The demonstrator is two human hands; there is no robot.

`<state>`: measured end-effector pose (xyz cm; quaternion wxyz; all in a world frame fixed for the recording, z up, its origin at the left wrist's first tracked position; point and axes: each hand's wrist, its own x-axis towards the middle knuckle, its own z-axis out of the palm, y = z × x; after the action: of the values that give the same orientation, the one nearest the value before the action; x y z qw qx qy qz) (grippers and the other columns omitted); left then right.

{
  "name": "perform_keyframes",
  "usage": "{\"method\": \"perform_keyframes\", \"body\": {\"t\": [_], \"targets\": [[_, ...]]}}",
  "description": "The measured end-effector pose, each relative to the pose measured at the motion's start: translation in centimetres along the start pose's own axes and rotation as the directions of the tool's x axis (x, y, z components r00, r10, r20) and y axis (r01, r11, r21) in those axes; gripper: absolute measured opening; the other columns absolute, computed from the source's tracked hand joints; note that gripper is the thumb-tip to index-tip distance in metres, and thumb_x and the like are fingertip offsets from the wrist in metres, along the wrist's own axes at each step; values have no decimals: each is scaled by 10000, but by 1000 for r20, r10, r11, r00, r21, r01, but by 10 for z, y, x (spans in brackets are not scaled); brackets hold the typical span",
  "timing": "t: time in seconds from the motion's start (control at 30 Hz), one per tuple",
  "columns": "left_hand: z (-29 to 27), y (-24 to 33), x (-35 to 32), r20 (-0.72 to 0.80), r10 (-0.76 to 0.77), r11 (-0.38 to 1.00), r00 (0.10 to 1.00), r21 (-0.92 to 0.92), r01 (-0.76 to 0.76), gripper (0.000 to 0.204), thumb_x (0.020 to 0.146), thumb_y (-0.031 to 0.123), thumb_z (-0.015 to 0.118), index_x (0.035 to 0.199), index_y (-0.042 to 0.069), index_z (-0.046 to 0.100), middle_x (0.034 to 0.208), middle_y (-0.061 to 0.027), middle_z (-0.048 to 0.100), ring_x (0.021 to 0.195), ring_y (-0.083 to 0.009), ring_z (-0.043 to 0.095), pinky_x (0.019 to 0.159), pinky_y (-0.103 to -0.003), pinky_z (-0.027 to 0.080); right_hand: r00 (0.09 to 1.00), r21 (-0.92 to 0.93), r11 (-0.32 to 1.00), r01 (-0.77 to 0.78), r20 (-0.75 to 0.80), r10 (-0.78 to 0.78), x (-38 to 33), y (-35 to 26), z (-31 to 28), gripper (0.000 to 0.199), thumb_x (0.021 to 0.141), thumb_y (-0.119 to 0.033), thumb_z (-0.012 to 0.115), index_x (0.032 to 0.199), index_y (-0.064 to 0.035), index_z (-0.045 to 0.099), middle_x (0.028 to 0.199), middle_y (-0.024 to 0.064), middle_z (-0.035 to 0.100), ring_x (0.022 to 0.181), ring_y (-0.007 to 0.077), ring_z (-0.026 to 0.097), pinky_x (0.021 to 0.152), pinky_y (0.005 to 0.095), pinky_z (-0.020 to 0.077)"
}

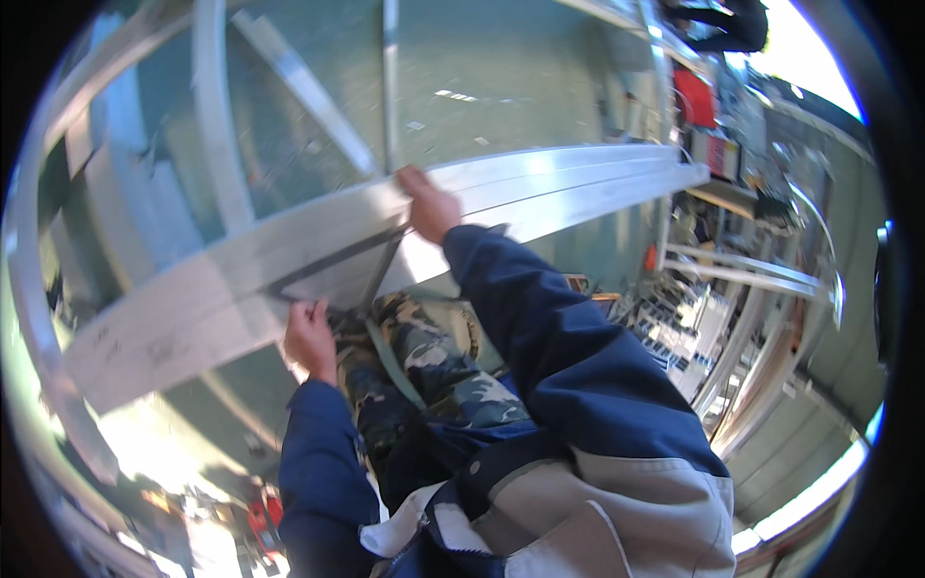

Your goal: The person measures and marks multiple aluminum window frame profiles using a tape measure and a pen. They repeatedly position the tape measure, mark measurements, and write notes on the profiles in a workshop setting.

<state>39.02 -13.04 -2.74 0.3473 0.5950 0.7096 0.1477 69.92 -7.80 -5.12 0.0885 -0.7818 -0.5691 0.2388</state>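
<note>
Long silvery metal profiles (pixel 568 183) lie side by side across a frame in front of me, running from lower left to upper right. A thin dark angle-shaped piece (pixel 337 255), which looks like a square, rests across them between my hands. My right hand (pixel 434 205) is closed over the far edge of the profiles, by the upper end of that piece. At the near edge my left hand (pixel 310 342) has its fingers pinched together beside the dark piece's lower end. What those fingers hold is blurred and too small to name.
Metal frame bars (pixel 220 125) stand beyond the profiles, above a green floor (pixel 482 72). At right are a red object (pixel 694 96), a white metal rack (pixel 742 273) and cluttered parts (pixel 679 332). Another person in dark clothes (pixel 732 24) is at the top right. Red equipment (pixel 265 515) sits lower left.
</note>
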Motion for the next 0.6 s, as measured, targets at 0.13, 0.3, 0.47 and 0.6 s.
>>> {"method": "perform_keyframes", "body": {"t": [0.13, 0.3, 0.47, 0.6], "targets": [[-9, 1, 8, 31, -63, 998, 998, 4, 63, 301, 913, 311, 775, 824, 78, 607, 695, -98, 662, 600, -284, 614, 575, -416, 462, 987, 68, 990, -120, 116, 112, 10, -47, -32, 456, 876, -24, 531, 1299, -194, 548, 1420, 59, 559, 1001, 402, 689, 788, 501, 564], [-14, -3, 22, 168, -69, 997, 983, 45, 63, 286, 898, 293, 792, 833, 64, 631, 718, -96, 680, 634, -267, 634, 606, -411, 479, 996, 96, 991, -88, 28, 86, 8, -38, -31, 514, 858, -42, 587, 1356, -164, 549, 1417, 67, 568, 928, 399, 696, 745, 493, 562], [-43, 13, 54, 256, -76, 997, 964, 39, 68, 250, 926, 234, 778, 900, 12, 665, 778, -95, 694, 684, -204, 625, 645, -372, 499, 928, 327, 923, -203, -236, 288, -34, -35, -56, 479, 896, -101, 604, 1371, -148, 552, 1347, 97, 609, 927, 401, 690, 752, 498, 562], [-33, 42, 93, 269, -72, 997, 960, 42, 63, 279, 931, 263, 772, 957, 8, 663, 840, -115, 702, 746, -220, 639, 689, -371, 506, 845, 516, 754, -406, -103, 525, -75, 11, -50, 390, 928, -150, 580, 1316, -124, 605, 1198, 146, 680, 935, 393, 696, 800, 481, 567]]}}
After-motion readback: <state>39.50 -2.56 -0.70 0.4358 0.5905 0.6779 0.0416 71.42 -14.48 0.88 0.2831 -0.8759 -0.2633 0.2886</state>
